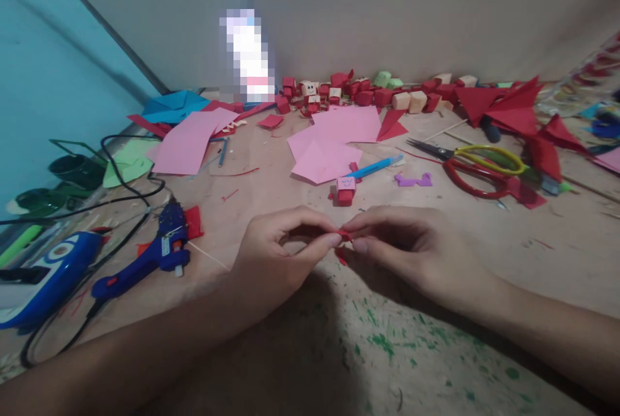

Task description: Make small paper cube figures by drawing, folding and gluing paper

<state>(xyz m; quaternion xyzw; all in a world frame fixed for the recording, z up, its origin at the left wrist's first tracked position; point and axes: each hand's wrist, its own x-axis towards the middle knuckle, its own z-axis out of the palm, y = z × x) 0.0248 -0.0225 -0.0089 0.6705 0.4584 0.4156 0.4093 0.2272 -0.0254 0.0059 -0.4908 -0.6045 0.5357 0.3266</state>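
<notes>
Between my two hands is a small piece of red paper (345, 235), pinched at both ends and mostly hidden by fingertips. My left hand (290, 245) grips its left end between thumb and forefinger. On the other end, the thumb and fingers of my right hand (411, 241) are closed. Just below them a red scrap (341, 256) lies on the table. Beyond my fingertips stands a small paper figure (345, 190) with a pink face and red body. A blue pen (375, 166) lies behind it, and a purple paper cutout (413, 179) is to its right.
At left lie a blue glue gun (162, 248), its black cable and a blue-and-white device (53, 280). Scissors (479, 167) and a cutter (545, 164) are at right. Pink sheets (324, 145) lie mid-table. Several small paper cubes (363, 96) line the wall, near a blurred bright screen (249, 54).
</notes>
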